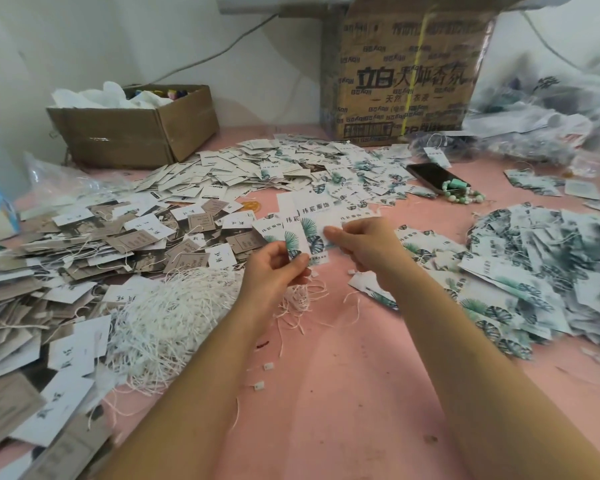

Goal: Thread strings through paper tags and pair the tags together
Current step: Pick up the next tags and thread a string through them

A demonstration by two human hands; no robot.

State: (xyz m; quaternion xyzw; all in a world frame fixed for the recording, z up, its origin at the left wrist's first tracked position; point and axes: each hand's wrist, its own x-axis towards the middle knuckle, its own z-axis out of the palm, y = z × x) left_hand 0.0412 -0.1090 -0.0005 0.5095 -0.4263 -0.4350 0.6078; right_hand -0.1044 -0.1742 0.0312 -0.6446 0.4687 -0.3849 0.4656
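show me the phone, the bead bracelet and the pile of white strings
phone (428, 174), head view, middle of its dark screen
bead bracelet (463, 199), head view, green beads at the phone's near end
pile of white strings (167, 317), head view, centre of the tangle

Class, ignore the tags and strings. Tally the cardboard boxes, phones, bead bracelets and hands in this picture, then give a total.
Cardboard boxes: 2
Phones: 1
Bead bracelets: 1
Hands: 2
Total: 6
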